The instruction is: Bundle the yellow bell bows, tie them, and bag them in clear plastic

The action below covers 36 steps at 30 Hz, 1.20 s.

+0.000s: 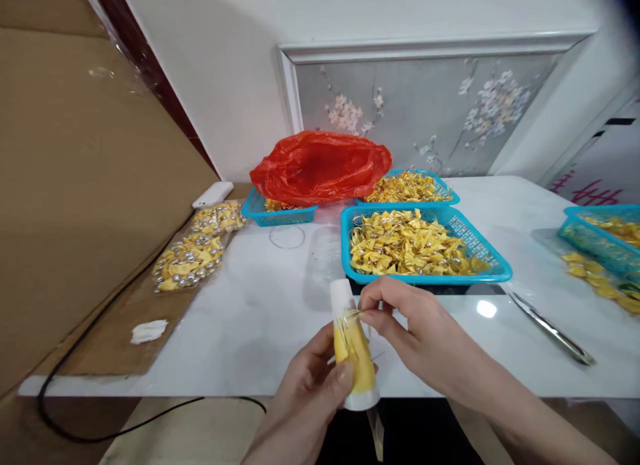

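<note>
My left hand point(320, 385) is wrapped round the lower part of a yellow and white cone point(356, 358), which stands nearly upright over the table's front edge. Thin gold strands lie along the cone's side. Near its upper part, my right hand point(400, 315) pinches one thin gold strand point(353, 313) between thumb and forefinger. Beyond my hands sits a blue basket point(427, 279) heaped with yellow ribbon pieces point(410, 245). Below the cone, a pale strip point(376, 435) hangs down.
Behind are another blue basket point(453, 199) and a red plastic bag point(320, 171) over a third. At right lie metal tweezers point(553, 330) and a further basket point(600, 241). Bagged pieces point(190, 261), a white scrap point(149, 331) and a black cable point(83, 345) are at left.
</note>
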Motion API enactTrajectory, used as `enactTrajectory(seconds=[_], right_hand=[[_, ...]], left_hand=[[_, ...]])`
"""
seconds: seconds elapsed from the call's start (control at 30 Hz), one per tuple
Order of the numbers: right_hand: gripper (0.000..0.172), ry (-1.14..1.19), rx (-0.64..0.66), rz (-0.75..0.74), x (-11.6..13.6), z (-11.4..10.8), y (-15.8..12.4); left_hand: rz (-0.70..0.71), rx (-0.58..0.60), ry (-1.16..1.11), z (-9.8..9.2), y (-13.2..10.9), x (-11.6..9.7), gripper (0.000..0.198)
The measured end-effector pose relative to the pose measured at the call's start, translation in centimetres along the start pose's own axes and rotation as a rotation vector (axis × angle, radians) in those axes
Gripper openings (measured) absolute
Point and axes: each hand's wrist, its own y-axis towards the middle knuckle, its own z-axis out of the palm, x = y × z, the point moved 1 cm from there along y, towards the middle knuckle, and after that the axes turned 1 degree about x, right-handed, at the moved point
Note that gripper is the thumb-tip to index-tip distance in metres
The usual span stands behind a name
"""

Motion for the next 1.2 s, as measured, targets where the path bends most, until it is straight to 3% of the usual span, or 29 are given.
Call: enactTrajectory(seconds=[0.17,0.3,0.37,0.47,0.6,0.73,0.97,1.1,1.2], right_hand=[[0.012,0.064,0.073,0.019,0.3,-0.4,0.1],[0.031,0.127,0.236,0.033,0.7,-0.9,0.4],[0.029,0.121,0.268,0.039,0.8,-0.9,0.7],[0.017,0.105,0.271,0.02,1.2,-0.6,1.4],[0.017,0.068,0.288,0.01,1.7,-0.1,2.0],[0.014,0.063,0.265,0.038,1.7,0.3,2.1],[0.014,0.24,0.222,0.101,0.7,0.8,1.9],[0.024,0.138,0.212,0.092,1.1,0.8,1.6],[0.013,0.082,0.208,0.019,1.7,0.7,1.6]], left_hand=[[0.042,-0.033,0.079,-0.1,0.0,-0.4,0.042],[0.082,-0.045,0.217,-0.2,0.1,-0.8,0.049],[0.083,-0.056,0.264,-0.2,0.2,-0.9,0.05],[0.086,-0.091,0.29,-0.3,0.1,-1.0,0.053],[0.083,-0.096,0.328,-0.7,-0.3,-1.2,0.053],[0.059,-0.038,0.329,-1.3,-0.7,-1.4,0.054],[0.054,-0.034,0.289,-2.0,-1.4,-1.7,0.056],[0.061,-0.011,0.332,-1.7,-1.5,-2.0,0.055],[0.098,-0.052,0.381,-1.6,-1.3,-2.0,0.055]])
